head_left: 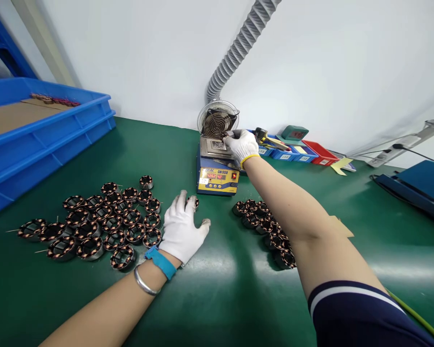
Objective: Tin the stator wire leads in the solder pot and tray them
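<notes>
My right hand (pixel 245 145), in a white glove, is pinched on a copper-wound motor stator (pixel 224 137) above the solder pot (pixel 218 179); the fingers hide part of it. The pot is a blue unit with a yellow panel and a lit red display. Low over the green table, my left hand (pixel 183 229) has its gloved fingers spread, with a single stator (pixel 193 203) at the fingertips. To its left stands a group of several stators (pixel 112 222), windings up. Another group of stators (pixel 264 225) is partly covered by my right forearm.
A fan (pixel 217 124) and a grey ribbed hose (pixel 235 53) rise behind the pot. At the left is a large blue crate (pixel 58 130). Small blue bins (pixel 284 155), a red bin (pixel 320 153) and a power strip (pixel 394 150) line the right side.
</notes>
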Demonstrator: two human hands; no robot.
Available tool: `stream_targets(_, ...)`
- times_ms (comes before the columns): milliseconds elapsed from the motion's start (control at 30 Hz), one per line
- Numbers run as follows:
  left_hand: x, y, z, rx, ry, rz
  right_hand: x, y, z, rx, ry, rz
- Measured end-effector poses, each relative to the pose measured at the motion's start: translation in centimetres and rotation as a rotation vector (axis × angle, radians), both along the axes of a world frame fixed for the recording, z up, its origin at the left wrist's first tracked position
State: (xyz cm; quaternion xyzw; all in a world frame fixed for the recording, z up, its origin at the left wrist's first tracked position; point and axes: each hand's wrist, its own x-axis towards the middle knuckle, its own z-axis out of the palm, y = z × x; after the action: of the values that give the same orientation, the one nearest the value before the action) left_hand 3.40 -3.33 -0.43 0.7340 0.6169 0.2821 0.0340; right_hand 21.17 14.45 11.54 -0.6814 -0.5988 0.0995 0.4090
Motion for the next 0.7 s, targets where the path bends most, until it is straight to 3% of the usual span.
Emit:
stream_targets(133,-0.2,0.1,0.1,-0.088,0.02,-0.001,0.6,-2.3,0.4,-0.018,0.098,0.098)
stream_targets(233,-0.2,0.1,0.4,-0.134,0.014,-0.01,0.8,-6.0,-0.1,-0.128,0.039,0.25)
stream_targets(300,-0.2,0.1,0.6,-0.151,0.015,-0.014,0.8,-9.1,-0.7,-0.304,-0.142,0.379)
stream_targets(400,-0.3,0.1,0.9,-0.162,0.037,-0.024,0.5,-13.2,-2.0,-0.519,-0.58,0.524)
stream_targets(500,-0.4,0.1,1.0,-0.179,0.075,-0.057,0.8,-15.1,-3.2,-0.488,-0.995,0.537)
stream_targets(567,-0.4,0.0,1.0,-0.192,0.086,-0.092,1.3,-15.5,-3.5,-0.477,-1.135,0.506)
stream_targets(700,-0.3,-0.4,1.0,-0.225,-0.035,-0.087,1.3,-17.4,-2.8,-0.368,-1.046,0.357)
